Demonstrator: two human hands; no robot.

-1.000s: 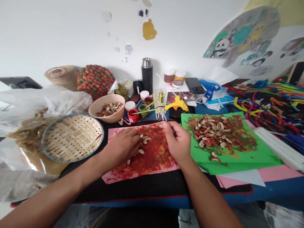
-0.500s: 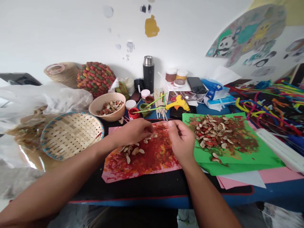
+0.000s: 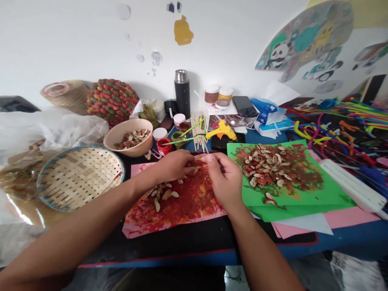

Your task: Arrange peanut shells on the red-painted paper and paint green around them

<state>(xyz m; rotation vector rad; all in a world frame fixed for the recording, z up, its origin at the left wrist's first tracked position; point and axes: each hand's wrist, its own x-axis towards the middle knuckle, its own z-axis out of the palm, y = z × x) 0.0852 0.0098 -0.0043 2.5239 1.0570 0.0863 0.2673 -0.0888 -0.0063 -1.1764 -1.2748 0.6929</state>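
My left hand (image 3: 175, 165) hovers over the far part of a paint-smeared pink paper (image 3: 182, 210), its fingers curled and closed. Pale peanut shells (image 3: 165, 195) lie on the paper below and beside that hand. At the paper's far right edge, my right hand (image 3: 226, 180) has thumb and forefinger pinched together. What either hand grips is too small or hidden to name. On the right, a green paper (image 3: 248, 198) with brown paint bears a heap of peanut shells (image 3: 266, 165), some red inside.
A woven basket (image 3: 57, 173) and a beige bowl (image 3: 109, 141) of shells stand left. Behind are an open red paint jar (image 3: 164, 150), a yellow glue gun (image 3: 223, 130), wooden sticks (image 3: 197, 139) and a black flask (image 3: 182, 97). Colourful pipe cleaners (image 3: 327, 129) lie right.
The view has shifted slightly, so the scene sits further left. My left hand's fingers have moved a little closer to my right fingertips. Both hands stay over the pink paper.
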